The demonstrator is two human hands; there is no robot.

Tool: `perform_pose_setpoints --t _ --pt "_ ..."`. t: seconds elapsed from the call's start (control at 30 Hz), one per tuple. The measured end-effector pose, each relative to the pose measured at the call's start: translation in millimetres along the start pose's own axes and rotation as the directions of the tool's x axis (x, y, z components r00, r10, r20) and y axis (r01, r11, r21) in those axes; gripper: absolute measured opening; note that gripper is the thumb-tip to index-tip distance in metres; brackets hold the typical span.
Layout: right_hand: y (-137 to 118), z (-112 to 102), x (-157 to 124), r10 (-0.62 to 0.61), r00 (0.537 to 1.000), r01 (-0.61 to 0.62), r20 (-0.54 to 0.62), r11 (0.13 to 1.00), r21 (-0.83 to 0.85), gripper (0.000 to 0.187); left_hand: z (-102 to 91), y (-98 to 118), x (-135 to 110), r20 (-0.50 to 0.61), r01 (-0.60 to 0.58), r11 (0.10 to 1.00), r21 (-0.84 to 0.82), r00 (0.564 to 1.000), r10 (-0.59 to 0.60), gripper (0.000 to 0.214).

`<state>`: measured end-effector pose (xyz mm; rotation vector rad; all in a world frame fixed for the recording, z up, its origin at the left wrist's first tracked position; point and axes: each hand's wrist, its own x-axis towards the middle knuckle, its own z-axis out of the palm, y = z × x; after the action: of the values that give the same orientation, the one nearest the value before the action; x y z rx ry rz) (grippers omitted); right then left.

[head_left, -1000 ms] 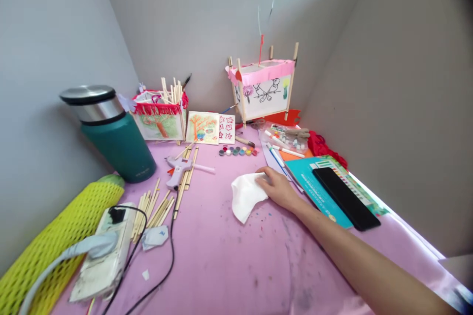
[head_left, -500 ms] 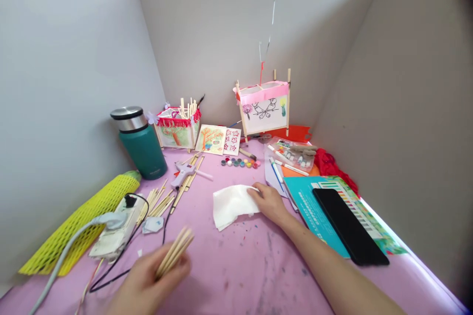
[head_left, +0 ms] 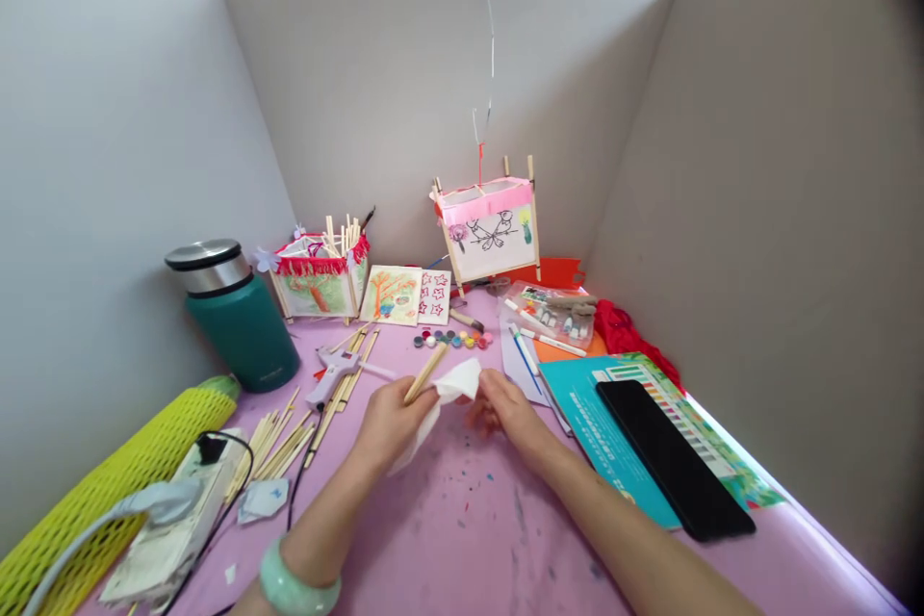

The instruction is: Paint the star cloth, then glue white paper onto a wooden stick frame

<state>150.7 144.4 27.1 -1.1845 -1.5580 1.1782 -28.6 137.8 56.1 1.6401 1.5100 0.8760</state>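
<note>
From where I stand, both hands meet above the middle of the pink tabletop (head_left: 448, 558). The left hand (head_left: 390, 423), with a pale green bangle (head_left: 297, 585) on its wrist, is closed around a few wooden sticks (head_left: 425, 373) that point up and away, and a white tissue (head_left: 460, 379) is bunched against them, part of it dangling below the fingers. The right hand (head_left: 511, 414) has its fingers curled at the tissue's other edge; whether it truly pinches it, I can't tell.

Just left of the left hand lie a lilac glue gun (head_left: 333, 373) and a spread of loose sticks (head_left: 289, 450), with a white power strip (head_left: 173, 539) beside them. Behind that stands a teal tumbler (head_left: 245, 332), and next to it a red-fringed box (head_left: 318, 287) with more sticks upright inside. Small paint pots (head_left: 473, 341) sit in rows beyond the hands, and a pink-topped paper lantern (head_left: 498, 245) hangs tilted from a wire behind. Near the right forearm, a black oblong slab (head_left: 671, 457) rests on a blue book (head_left: 592, 414).
</note>
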Motion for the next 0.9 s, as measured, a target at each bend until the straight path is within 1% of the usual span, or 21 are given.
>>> perform_pose_setpoints --t 0.03,0.07,0.1,0.17,0.23,0.3,0.4,0.47,0.53,0.6,0.63,0.67,0.7,0.77,0.8,0.83,0.9 --pt "-5.4 4.2 -3.5 -0.027 0.997 0.017 0.069 0.991 0.135 0.047 -0.6 -0.1 0.0 0.015 0.030 0.997 -0.075 0.999 -0.029 0.035" --pt "-10.3 9.2 -7.6 -0.072 0.990 0.044 0.122 0.975 0.219 0.050 0.1 -0.1 -0.7 0.041 0.059 0.987 -0.148 0.998 -0.054 0.040" --pt "-14.2 14.7 -11.9 -0.121 0.980 0.079 0.159 0.966 0.246 0.052 1.7 -0.2 -2.0 0.078 0.090 0.972 -0.219 0.994 -0.075 0.044" --pt "-18.0 26.0 -19.4 -0.174 0.965 0.133 0.196 0.970 0.203 0.050 6.4 -0.7 -5.5 0.162 0.158 0.930 -0.333 0.981 -0.108 0.048" --pt "-16.1 35.2 -23.7 -0.155 0.973 0.137 0.171 0.984 0.114 0.037 10.3 -1.6 -8.6 0.235 0.224 0.887 -0.404 0.962 -0.137 0.047" --pt "-10.9 40.2 -24.0 -0.096 0.988 0.088 0.121 0.994 0.068 0.028 11.5 -2.3 -10.2 0.273 0.264 0.860 -0.436 0.950 -0.152 0.047" --pt "-4.5 38.2 -18.9 -0.027 0.999 0.022 0.047 0.994 0.105 0.029 7.1 -3.2 -8.7 0.267 0.272 0.853 -0.446 0.950 -0.164 0.049" --pt "-3.9 30.8 -13.9 -0.005 0.998 0.011 -0.055 0.994 0.107 0.031 -0.3 -5.0 -5.4 0.215 0.258 0.870 -0.420 0.960 -0.181 0.050" --pt "-5.4 19.6 -8.9 0.018 0.982 -0.013 -0.190 0.999 0.032 0.034 -11.0 -8.7 -1.0 0.130 0.228 0.906 -0.357 0.972 -0.194 0.048" --pt "-7.4 6.6 -4.9 0.054 0.953 -0.098 -0.298 0.986 -0.135 0.036 -23.7 -15.0 3.5 0.045 0.197 0.951 -0.239 0.980 -0.191 0.040" --pt "-8.2 0.3 -3.7 0.074 0.945 -0.158 -0.317 0.955 -0.249 0.038 -29.8 -18.8 5.5 0.014 0.189 0.970 -0.156 0.982 -0.189 0.035" --pt "-8.9 -5.4 -3.2 0.092 0.945 -0.212 -0.313 0.903 -0.373 0.040 -35.3 -22.9 7.1 -0.008 0.186 0.981 -0.058 0.982 -0.187 0.029" --pt "-9.4 -10.1 -3.4 0.111 0.952 -0.245 -0.286 0.835 -0.492 0.043 -39.7 -27.1 8.3 -0.024 0.187 0.981 0.047 0.982 -0.186 0.022" --pt "-10.9 -16.0 -5.9 0.142 0.969 -0.244 -0.205 0.698 -0.673 0.046 -44.7 -34.5 9.6 -0.039 0.192 0.950 0.245 0.981 -0.188 0.014" --pt "-11.9 -17.0 -7.8 0.146 0.974 -0.226 -0.173 0.648 -0.727 0.047 -45.5 -37.2 9.7 -0.041 0.193 0.925 0.327 0.981 -0.190 0.013" --pt "-13.2 -16.9 -9.9 0.143 0.977 -0.212 -0.156 0.617 -0.758 0.049 -45.6 -39.2 9.5 -0.037 0.192 0.899 0.395 0.980 -0.193 0.012" --pt "-15.8 -14.3 -13.8 0.131 0.980 -0.196 -0.147 0.585 -0.787 0.056 -44.8 -40.6 8.8 -0.023 0.184 0.853 0.489 0.980 -0.199 0.013"
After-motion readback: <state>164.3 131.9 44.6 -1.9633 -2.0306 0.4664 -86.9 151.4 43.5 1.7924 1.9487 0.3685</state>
